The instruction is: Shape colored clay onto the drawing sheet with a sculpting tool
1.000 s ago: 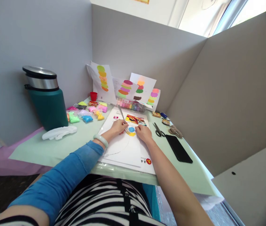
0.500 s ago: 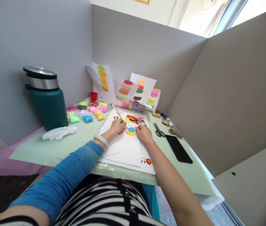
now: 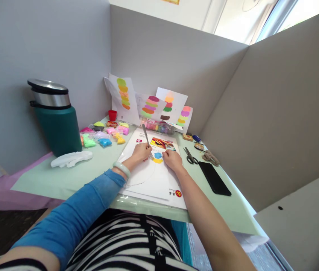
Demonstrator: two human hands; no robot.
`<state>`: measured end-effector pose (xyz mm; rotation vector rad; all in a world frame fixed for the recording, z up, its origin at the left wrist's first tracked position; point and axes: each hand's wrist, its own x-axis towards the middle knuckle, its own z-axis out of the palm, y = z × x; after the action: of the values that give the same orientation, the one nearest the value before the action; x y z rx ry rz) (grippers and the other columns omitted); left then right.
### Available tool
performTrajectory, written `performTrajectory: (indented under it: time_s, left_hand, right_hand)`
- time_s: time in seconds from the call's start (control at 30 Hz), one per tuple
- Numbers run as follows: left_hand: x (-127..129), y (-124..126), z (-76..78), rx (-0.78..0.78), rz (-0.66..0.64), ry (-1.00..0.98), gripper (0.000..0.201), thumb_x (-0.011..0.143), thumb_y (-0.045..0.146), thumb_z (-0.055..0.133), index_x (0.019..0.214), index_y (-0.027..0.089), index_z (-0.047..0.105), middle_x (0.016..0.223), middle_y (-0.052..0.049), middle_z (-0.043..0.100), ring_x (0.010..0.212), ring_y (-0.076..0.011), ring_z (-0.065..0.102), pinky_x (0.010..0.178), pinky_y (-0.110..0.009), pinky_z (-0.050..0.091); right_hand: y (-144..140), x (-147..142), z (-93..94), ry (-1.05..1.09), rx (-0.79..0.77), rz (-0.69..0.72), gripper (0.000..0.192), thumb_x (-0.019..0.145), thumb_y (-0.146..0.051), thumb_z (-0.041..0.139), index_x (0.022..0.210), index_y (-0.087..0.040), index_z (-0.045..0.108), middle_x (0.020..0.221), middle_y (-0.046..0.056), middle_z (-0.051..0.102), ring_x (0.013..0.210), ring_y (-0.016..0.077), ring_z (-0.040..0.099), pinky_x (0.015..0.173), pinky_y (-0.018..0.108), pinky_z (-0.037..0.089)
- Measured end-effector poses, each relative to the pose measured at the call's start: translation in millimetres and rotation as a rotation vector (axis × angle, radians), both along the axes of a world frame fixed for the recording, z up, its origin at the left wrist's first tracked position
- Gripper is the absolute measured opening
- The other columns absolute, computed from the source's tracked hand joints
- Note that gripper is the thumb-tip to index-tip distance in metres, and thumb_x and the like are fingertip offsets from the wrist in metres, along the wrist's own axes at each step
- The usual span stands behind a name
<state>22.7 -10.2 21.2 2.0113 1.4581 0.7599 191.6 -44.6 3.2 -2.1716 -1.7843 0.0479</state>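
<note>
My left hand (image 3: pixel 142 152) grips a metal fork (image 3: pixel 147 140), its handle pointing up and away and its tines down on a blue clay patch (image 3: pixel 157 155) above a yellow clay patch (image 3: pixel 157 160). Both patches lie on a white paper sheet (image 3: pixel 151 177). My right hand (image 3: pixel 172 159) rests fingers-down on the sheet just right of the patches, pressing the paper.
A teal flask (image 3: pixel 55 118) stands at the left, with a white glove (image 3: pixel 70 159) before it. Clay packets (image 3: pixel 103 133) and a clay box (image 3: pixel 156 127) lie behind the sheet, under leaning colour cards (image 3: pixel 124 97). Scissors (image 3: pixel 190 156) and a black phone (image 3: pixel 214 177) lie to the right.
The fork handle swung left, then back upright, while the tines stayed on the blue clay. My right hand has barely moved.
</note>
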Motion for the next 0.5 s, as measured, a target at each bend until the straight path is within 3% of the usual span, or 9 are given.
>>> performTrajectory:
  time_s: [0.3, 0.5]
  left_hand:
    - [-1.6, 3.2, -2.6, 0.046, 0.044, 0.01, 0.025, 0.084, 0.029, 0.044, 0.09, 0.016, 0.065, 0.053, 0.0, 0.06, 0.04, -0.0104, 0.053, 0.054, -0.021, 0.043]
    - [-2.5, 4.5, -3.9, 0.045, 0.028, -0.015, 0.025, 0.083, 0.03, 0.045, 0.093, 0.016, 0.064, 0.059, -0.001, 0.063, 0.043, -0.0108, 0.053, 0.047, -0.02, 0.04]
  right_hand:
    - [0.7, 0.0, 0.1, -0.004, 0.0, 0.01, 0.035, 0.088, -0.041, 0.033, 0.094, -0.023, 0.063, 0.096, 0.005, 0.066, 0.09, 0.0189, 0.058, 0.07, 0.026, 0.038]
    - [1.0, 0.1, 0.3, -0.008, 0.0, 0.0, 0.034, 0.088, -0.041, 0.034, 0.093, -0.023, 0.063, 0.095, 0.005, 0.066, 0.09, 0.0191, 0.058, 0.069, 0.025, 0.038]
